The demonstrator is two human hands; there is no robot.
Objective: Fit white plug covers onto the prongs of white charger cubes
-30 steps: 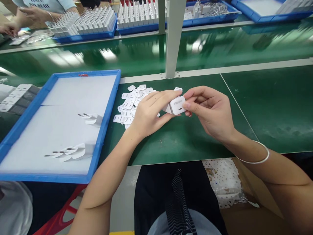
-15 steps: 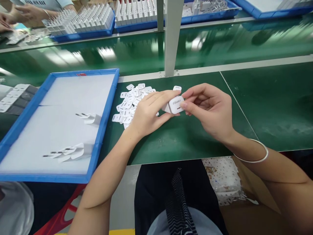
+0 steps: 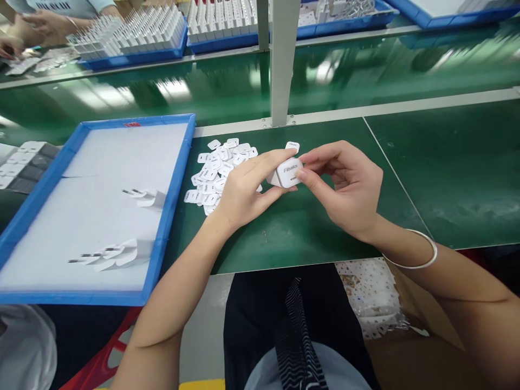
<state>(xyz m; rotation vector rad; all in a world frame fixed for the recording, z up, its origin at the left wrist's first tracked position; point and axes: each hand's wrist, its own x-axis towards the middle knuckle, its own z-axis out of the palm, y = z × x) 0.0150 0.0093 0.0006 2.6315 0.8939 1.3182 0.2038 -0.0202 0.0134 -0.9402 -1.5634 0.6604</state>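
My left hand (image 3: 247,187) is closed around a white plug-in charger (image 3: 273,179), much of it hidden by the fingers. At its end sits a white face plate (image 3: 289,174) with grey lettering and a small slot. My right hand (image 3: 349,187) pinches the right edge of this plate between thumb and index finger, the other fingers curled. Beside my left hand lies a loose pile of similar face plates (image 3: 209,174) on the green bench. One single face plate (image 3: 292,146) rests just beyond my fingers.
A blue-rimmed tray (image 3: 187,162) at the left holds several white chargers (image 3: 125,253) with metal pins. Behind the bench a white post (image 3: 280,70) rises before a green conveyor belt (image 3: 227,81). Filled trays (image 3: 136,59) and another person's hands (image 3: 44,27) are beyond it.
Both hands hold nearly the same pose at the charger. My right fingers have shifted slightly on the plate's edge. The whole view has moved a little.
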